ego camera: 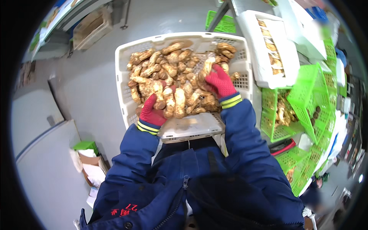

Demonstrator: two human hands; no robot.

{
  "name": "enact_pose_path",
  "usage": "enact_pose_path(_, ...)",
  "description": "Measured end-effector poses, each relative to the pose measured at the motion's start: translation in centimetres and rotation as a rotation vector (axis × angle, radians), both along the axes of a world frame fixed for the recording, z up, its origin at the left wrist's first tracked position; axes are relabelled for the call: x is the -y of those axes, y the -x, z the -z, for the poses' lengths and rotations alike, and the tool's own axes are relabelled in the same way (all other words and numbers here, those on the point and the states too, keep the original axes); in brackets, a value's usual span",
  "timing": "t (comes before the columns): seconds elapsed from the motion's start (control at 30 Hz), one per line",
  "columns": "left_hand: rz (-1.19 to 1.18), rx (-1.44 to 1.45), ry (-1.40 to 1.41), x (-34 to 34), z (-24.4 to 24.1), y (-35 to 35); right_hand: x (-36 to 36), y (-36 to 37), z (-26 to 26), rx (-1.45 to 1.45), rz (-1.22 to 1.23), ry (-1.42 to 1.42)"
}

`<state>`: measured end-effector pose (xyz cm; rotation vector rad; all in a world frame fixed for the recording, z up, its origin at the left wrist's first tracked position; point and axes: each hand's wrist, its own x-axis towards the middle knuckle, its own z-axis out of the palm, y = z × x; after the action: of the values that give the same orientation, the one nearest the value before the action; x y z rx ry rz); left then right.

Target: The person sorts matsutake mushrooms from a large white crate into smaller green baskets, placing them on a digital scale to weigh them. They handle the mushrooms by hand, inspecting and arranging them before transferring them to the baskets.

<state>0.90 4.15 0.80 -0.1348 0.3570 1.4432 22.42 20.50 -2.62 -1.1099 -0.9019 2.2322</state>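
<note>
A white plastic crate [184,36] in front of me holds many brown and cream mushrooms [169,69] with thick stems, soiled in places. My right hand [220,82], in a red glove, has its fingers closed around a pale-stemmed mushroom [207,67] in the crate's right part. At the near left, my left hand [152,112], also red-gloved, lies against the pile with its thumb up and its other fingers partly hidden under mushrooms. Whether it grips any of them cannot be told. Several long mushrooms lie side by side between the hands.
To the right stand a white foam box [253,51] with mushrooms in a row and green plastic baskets [267,115], some with mushrooms. A pale bin [92,28] is at the upper left, a cardboard box [93,169] at the lower left. Parts of another person show at lower right.
</note>
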Motion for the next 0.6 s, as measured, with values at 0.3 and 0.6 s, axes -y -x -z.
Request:
enact_pose_path(0.3,0.384,-0.151,-0.086,-3.5,-4.6,-6.0,10.7,-8.7,-11.4,-0.101,0.325,-0.103)
enact_pose_path(0.6,0.859,-0.205,-0.42,-6.1,-16.5,-25.5,23.7,-24.2,-24.6,0.348,0.939,-0.377)
